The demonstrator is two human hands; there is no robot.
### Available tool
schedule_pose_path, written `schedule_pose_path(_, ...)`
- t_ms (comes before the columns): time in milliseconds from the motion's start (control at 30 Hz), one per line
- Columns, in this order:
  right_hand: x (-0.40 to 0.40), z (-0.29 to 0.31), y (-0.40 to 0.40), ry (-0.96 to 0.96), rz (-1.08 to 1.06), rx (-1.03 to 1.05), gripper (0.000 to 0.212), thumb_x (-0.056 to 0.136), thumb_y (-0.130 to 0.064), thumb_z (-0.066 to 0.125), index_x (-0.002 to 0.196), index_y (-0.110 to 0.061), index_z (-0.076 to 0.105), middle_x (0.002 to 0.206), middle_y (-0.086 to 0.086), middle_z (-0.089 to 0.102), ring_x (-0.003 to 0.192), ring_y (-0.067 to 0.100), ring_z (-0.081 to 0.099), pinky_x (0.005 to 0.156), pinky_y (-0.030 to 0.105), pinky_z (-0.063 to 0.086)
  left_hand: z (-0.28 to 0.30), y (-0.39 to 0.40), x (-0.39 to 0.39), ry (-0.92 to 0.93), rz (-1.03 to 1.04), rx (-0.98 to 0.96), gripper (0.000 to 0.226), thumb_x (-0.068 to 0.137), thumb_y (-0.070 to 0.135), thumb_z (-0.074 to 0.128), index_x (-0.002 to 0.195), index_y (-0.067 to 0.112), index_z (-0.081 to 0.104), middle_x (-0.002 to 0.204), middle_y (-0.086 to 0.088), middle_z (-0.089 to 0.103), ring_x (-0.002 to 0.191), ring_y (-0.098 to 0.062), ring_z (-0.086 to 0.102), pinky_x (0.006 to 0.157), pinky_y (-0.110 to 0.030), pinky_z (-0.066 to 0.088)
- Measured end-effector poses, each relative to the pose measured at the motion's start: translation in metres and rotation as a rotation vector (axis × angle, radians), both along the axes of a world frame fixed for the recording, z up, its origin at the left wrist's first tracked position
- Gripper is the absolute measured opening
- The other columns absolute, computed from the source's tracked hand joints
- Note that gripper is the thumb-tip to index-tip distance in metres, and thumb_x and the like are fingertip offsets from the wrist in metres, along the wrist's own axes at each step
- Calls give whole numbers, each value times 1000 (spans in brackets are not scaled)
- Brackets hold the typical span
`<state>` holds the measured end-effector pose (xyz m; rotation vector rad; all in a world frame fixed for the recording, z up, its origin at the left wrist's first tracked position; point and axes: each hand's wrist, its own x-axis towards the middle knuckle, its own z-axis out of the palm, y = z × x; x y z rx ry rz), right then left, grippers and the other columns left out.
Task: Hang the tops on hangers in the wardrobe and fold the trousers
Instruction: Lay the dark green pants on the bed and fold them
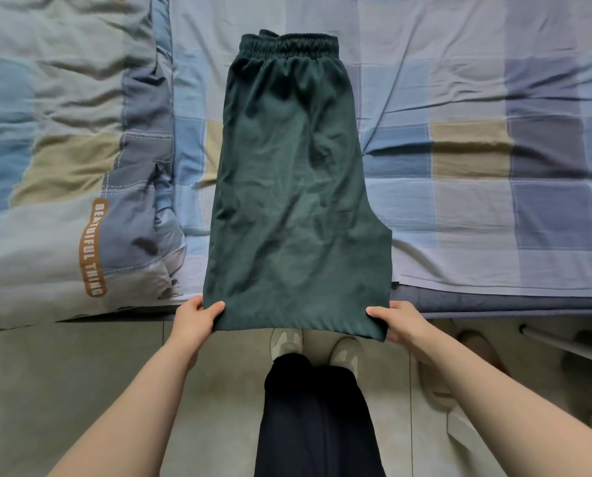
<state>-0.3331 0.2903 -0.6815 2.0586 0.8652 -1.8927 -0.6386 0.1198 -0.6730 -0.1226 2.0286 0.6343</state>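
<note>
I can't see the fingers of either hand under the trousers' (294,187) hem, and the quilt (57,132) runs off-frame left.

Dark green trousers (294,187) lie on a bedsheet (459,98) checked in pale blue, slate and tan.

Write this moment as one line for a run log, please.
step: folding trousers | left hand: pinches hem corner | right hand: pinches other corner | trousers: halved lengthwise on bed, waistband far
</note>
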Motion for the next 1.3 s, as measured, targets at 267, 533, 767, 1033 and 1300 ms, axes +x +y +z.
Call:
schedule_pose_path(267, 13, 37, 25, -98, 479, 61, 19, 90, -21, 58, 74, -14, 51, 69, 5, 55, 60, 16, 50, 58, 24, 36, 41, 13, -3, 200, -459, -330, 34, 84, 8, 62, 118, 5, 56, 122, -19, 60, 109, -36, 56, 93, -40, 44)
schedule_pose_path(533, -24, 9, 125, -48, 150, 321, 11, 88, -22, 58, 82, -16, 51, 74, 8, 43, 61, 17, 37, 61, 28, 35, 28, 113, 86, 180, -771, 198, 29, 84, 6, 54, 111, 15, 59, 112, 0, 61, 101, -19, 58, 93, -31, 44)
schedule_pose_path(767, -50, -1, 125, 175, 90, 117, 17, 90, -34, 58, 94, -18, 65, 83, -1, 63, 69, 15, 57, 69, 27, 45, -11, 182, 152, -148, -473, 370, 35, 95, 21, 56, 130, 19, 59, 128, -1, 59, 103, -4, 57, 83, -3, 39)
schedule_pose_path(1033, -55, 34, 105, 424, 476, 296, 51, 103, -43, 27, 124, -13, 63, 120, -3, 66, 112, 6, 58, 90, 26, 47, -11, 153, 170, -131, -416, 360, 86, 59, 44, 83, 133, 28, 42, 126, 11, 57, 114, -7, 57, 96, -28, 47)
schedule_pose_path(1300, -61, 21, 128, 413, 1459, 611, 59, 86, 4, 41, 141, -18, 46, 149, -2, 41, 142, 12, 27, 109, 16, 22, -24, 139, 142, -157, 90, 150, 4, 84, 10, 70, 88, 8, 68, 71, -1, 71, 63, -10, 63, 62, -24, 54)
